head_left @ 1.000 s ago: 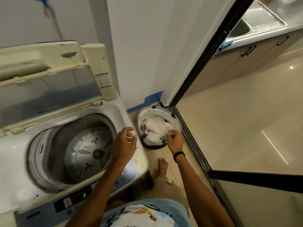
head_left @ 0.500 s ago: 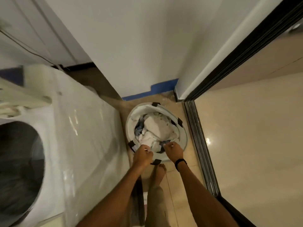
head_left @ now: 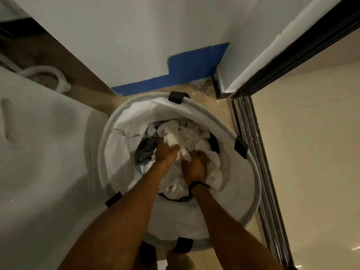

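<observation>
The step in hand looks like the grab: gathering a load out of the laundry basket point(head_left: 109, 137), which stands on the floor against the side of the washing machine point(head_left: 48, 152), below the blue tape point(head_left: 194, 65) on the wall. Both hands are down inside it. The left hand point(head_left: 166, 152) has its fingers curled tight round a wad of the white clothes point(head_left: 185, 136). The right hand point(head_left: 194, 165), just beside it, curls its fingers down into the folds, their tips hidden, and seems to clutch the same bundle. The white clothes lie in the middle of the basket, heaped over darker grey and blue pieces towards its left wall. They are crumpled, so no end truly points anywhere. The mass stretches roughly from the basket's near rim to its far rim, bulging highest on the far side. The next move probably calls for a straight lift clear of the rim, with both grips firm so loose ends do not snag, then a swing left towards the machine.
</observation>
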`<action>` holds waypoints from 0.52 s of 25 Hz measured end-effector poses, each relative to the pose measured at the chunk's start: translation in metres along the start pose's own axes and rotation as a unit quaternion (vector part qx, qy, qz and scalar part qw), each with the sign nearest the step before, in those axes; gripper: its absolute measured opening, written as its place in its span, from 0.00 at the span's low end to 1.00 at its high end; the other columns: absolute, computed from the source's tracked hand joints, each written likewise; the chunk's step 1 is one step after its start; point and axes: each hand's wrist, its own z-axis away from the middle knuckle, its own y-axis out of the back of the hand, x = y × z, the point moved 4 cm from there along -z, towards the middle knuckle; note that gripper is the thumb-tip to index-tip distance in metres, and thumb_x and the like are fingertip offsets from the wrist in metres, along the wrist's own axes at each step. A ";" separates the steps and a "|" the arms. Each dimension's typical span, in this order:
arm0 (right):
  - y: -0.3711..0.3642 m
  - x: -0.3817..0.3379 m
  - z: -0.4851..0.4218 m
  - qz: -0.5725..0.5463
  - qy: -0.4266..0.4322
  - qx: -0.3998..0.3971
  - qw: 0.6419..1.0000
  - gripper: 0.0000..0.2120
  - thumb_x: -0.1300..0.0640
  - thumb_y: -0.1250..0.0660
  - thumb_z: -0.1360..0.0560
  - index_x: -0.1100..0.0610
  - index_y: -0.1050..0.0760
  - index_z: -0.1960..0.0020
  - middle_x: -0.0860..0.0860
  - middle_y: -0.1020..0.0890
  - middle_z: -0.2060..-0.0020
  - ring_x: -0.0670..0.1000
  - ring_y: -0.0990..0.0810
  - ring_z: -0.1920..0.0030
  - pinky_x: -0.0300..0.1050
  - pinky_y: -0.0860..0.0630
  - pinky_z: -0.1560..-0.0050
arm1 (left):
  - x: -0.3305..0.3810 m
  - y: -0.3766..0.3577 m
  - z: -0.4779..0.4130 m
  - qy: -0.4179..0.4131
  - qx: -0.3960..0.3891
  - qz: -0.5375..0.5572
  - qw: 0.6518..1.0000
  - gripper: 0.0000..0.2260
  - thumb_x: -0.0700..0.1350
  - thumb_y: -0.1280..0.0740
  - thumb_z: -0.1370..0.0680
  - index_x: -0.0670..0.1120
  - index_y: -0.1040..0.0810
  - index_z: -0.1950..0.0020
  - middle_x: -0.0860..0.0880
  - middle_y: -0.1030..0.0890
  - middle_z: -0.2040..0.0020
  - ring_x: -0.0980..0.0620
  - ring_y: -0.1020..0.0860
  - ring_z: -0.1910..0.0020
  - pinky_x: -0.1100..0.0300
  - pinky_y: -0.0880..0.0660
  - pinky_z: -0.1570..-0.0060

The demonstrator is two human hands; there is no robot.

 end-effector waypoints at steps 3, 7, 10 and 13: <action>0.031 -0.010 0.050 -0.124 -0.012 0.107 0.986 0.05 0.59 0.32 0.24 0.59 0.24 0.50 0.54 0.18 0.56 0.54 0.20 0.56 0.49 0.22 0.54 | -0.004 0.009 0.042 0.008 0.025 0.030 0.999 0.08 0.45 0.31 0.24 0.43 0.18 0.49 0.46 0.17 0.53 0.42 0.20 0.49 0.58 0.23 0.58; 0.123 -0.063 0.150 -0.314 0.001 0.099 0.944 0.07 0.59 0.32 0.30 0.47 0.26 0.58 0.42 0.20 0.64 0.41 0.22 0.64 0.34 0.26 0.64 | 0.024 0.038 0.184 0.156 -0.001 0.251 0.955 0.11 0.46 0.33 0.27 0.43 0.18 0.48 0.44 0.17 0.54 0.43 0.19 0.54 0.54 0.23 0.58; 0.187 -0.111 0.217 -0.456 -0.061 0.019 0.888 0.19 0.59 0.32 0.27 0.52 0.28 0.37 0.50 0.19 0.43 0.50 0.18 0.45 0.49 0.19 0.47 | 0.066 0.080 0.307 0.082 -0.038 0.410 0.907 0.19 0.52 0.34 0.33 0.47 0.16 0.45 0.43 0.14 0.49 0.43 0.16 0.51 0.54 0.19 0.59; 0.246 -0.167 0.276 -0.621 -0.110 -0.111 0.768 0.27 0.60 0.36 0.24 0.55 0.35 0.25 0.59 0.23 0.33 0.61 0.22 0.35 0.62 0.25 0.35 | 0.123 0.118 0.417 -0.016 -0.089 0.467 0.880 0.15 0.47 0.35 0.27 0.46 0.15 0.45 0.44 0.14 0.47 0.44 0.16 0.47 0.57 0.19 0.54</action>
